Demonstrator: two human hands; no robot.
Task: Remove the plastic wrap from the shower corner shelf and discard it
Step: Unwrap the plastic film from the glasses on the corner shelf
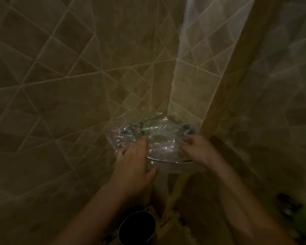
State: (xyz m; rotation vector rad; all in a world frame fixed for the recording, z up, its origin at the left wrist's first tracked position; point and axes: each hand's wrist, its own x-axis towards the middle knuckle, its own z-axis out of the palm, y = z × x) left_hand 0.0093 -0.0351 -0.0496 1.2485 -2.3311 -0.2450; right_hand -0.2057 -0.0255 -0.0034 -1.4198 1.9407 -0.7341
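In the tiled shower corner, dim light throughout; detail is poor.

Tiled wall [51, 82] fills the 9 o'clock side, bare, diagonal grout lines, open room along it.

Left hand [133, 165] lies flat on the plastic wrap [159, 137] at the wrap's 8 o'clock edge, fingers spread and pressing the film; thumb hangs below the shelf rim. The grip is apart, not pinched on anything that shows.

Shower corner shelf [170, 160] sits where the two walls meet, just under centre. Only its curved chrome front rim reads clearly; the rest is hidden under crinkled clear film. A green streak [145, 126] shows inside the wrap at 12 o'clock; cannot tell what it is. No writing legible anywhere.

Round dark mount [188, 129] at the shelf's 2 o'clock, blurred.

Right hand [200, 149] at the wrap's 3 o'clock edge, fingers curled toward the film; whether they clamp it, cannot tell.

Dark cylindrical container [137, 227] on the floor at 6 o'clock, cut off by the frame's lower edge.

Blurred metal object [288, 206] with green beside it at 4 o'clock, unidentifiable.
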